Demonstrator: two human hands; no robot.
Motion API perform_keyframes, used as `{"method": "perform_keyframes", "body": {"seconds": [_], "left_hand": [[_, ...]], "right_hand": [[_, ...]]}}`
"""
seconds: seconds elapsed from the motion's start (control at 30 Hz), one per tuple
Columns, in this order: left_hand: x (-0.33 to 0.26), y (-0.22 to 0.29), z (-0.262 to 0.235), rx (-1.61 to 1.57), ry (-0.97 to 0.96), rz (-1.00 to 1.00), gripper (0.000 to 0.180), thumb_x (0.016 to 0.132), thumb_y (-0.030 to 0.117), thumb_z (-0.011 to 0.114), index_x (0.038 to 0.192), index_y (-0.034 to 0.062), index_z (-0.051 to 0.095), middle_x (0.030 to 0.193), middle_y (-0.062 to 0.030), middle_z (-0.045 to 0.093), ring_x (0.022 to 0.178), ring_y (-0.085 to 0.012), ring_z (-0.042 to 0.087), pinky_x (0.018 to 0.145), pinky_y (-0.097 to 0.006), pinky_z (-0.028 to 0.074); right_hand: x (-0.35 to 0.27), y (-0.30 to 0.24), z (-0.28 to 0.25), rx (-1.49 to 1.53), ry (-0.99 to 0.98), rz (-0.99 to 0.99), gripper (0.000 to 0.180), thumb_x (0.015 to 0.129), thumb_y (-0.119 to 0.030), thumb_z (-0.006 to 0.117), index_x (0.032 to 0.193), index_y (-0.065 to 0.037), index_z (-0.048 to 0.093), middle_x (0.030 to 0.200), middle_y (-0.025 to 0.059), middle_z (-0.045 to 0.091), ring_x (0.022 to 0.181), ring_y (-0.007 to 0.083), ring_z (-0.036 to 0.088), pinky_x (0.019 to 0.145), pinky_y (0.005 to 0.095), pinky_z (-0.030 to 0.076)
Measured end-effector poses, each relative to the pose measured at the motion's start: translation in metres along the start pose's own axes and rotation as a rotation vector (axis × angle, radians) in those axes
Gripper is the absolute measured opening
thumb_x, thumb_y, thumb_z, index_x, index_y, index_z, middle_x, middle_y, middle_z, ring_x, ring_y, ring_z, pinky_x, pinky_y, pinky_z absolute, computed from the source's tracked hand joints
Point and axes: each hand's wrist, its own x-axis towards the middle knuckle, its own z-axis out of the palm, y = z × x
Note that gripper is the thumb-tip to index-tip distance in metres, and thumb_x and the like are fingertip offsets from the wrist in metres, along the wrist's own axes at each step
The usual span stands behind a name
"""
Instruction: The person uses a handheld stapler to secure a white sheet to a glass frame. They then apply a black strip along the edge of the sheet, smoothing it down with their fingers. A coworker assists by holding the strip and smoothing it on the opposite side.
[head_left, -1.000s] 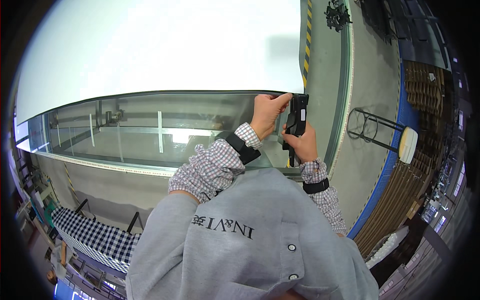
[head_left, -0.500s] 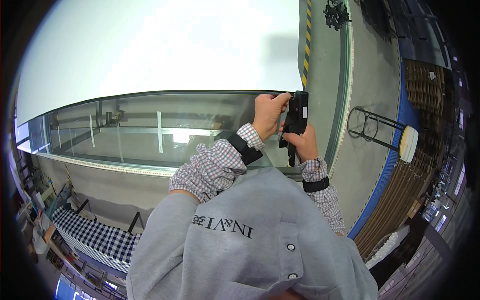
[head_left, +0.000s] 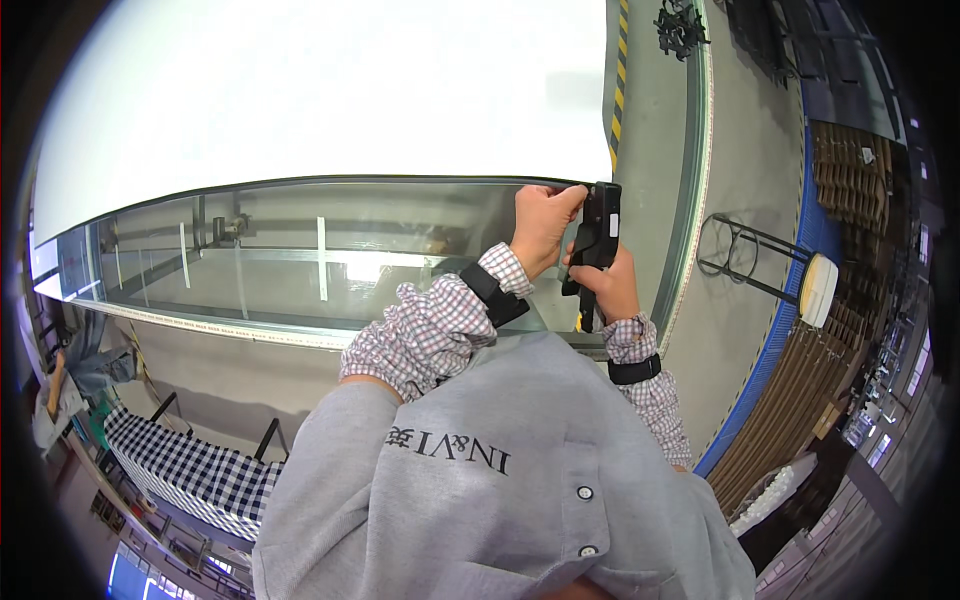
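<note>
A large white sheet point(head_left: 330, 90) with a thin dark edge lies over a glass-topped table point(head_left: 420, 225). At its near right corner my left hand point(head_left: 541, 225) is closed in a pinch on the sheet's edge. My right hand point(head_left: 612, 287) is wrapped round the handle of a black lever-handled hand tool point(head_left: 602, 228). The tool's upper end stands at the sheet's corner, right beside my left fingertips. Its jaws, and whatever is between them, are hidden from this view.
Yellow-black striped tape point(head_left: 619, 90) runs along the sheet's right side. Black clips point(head_left: 681, 30) lie in a bunch at the far right. A round stool point(head_left: 818, 291) is tipped over on the right. Brown slatted stacks point(head_left: 790, 400) stand behind a blue strip; a checkered cloth point(head_left: 195, 465) is at lower left.
Both hands and the tool keep the same place at the sheet's corner. The whole view has shifted slightly; at far left, a blurry figure or cloth has come into view.
</note>
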Motion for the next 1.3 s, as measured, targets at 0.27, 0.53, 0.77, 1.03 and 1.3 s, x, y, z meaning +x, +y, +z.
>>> {"method": "perform_keyframes", "body": {"seconds": [0.27, 0.53, 0.77, 1.03, 1.3], "left_hand": [[0.001, -0.001, -0.001, 0.016, -0.019, -0.044, 0.012, 0.072, 0.003, 0.06, 0.061, -0.0001, 0.056, 0.056, 0.0008, 0.049, 0.049, -0.0047, 0.039, 0.045, -0.02, 0.03], [0.0, -0.002, -0.002, 0.05, -0.028, -0.015, 0.012, 0.072, 0.004, 0.059, 0.06, 0.0004, 0.056, 0.055, 0.0016, 0.049, 0.048, -0.0045, 0.038, 0.045, -0.02, 0.029], [-0.004, -0.001, 0.0, 0.1, -0.025, -0.003, 0.013, 0.072, 0.005, 0.059, 0.06, 0.0011, 0.056, 0.057, 0.0007, 0.05, 0.05, -0.005, 0.04, 0.046, -0.02, 0.031], [0.002, 0.011, -0.046, -0.057, -0.026, -0.159, 0.016, 0.079, 0.016, 0.059, 0.067, 0.0051, 0.055, 0.063, -0.0014, 0.055, 0.052, -0.0059, 0.046, 0.045, -0.017, 0.035], [0.011, 0.031, -0.084, -0.01, -0.06, -0.112, 0.025, 0.085, 0.02, 0.053, 0.064, 0.0064, 0.052, 0.056, -0.0002, 0.049, 0.046, -0.0067, 0.041, 0.041, -0.019, 0.031]], "right_hand": [[0.0, 0.002, 0.0, -0.036, 0.013, -0.028, 0.026, 0.06, 0.0, 0.057, 0.086, 0.002, 0.054, 0.075, 0.0069, 0.06, 0.069, 0.0141, 0.058, 0.063, 0.0253, 0.047], [0.001, 0.005, 0.0, -0.05, 0.032, 0.003, 0.024, 0.06, -0.001, 0.059, 0.084, 0.001, 0.054, 0.072, 0.0054, 0.059, 0.064, 0.0123, 0.057, 0.058, 0.024, 0.045], [0.001, 0.007, -0.002, -0.208, 0.075, 0.041, 0.016, 0.06, -0.003, 0.061, 0.074, 0.001, 0.056, 0.068, 0.0058, 0.059, 0.059, 0.0122, 0.056, 0.054, 0.0243, 0.044], [-0.001, 0.008, -0.001, 0.066, -0.02, 0.088, 0.016, 0.064, -0.007, 0.065, 0.075, 0.001, 0.057, 0.067, 0.0041, 0.059, 0.058, 0.0096, 0.054, 0.055, 0.022, 0.043], [-0.012, -0.008, 0.007, 0.26, -0.175, 0.152, 0.026, 0.065, -0.014, 0.07, 0.085, -0.001, 0.057, 0.077, 0.0031, 0.059, 0.07, 0.0106, 0.056, 0.066, 0.0234, 0.044]]}}
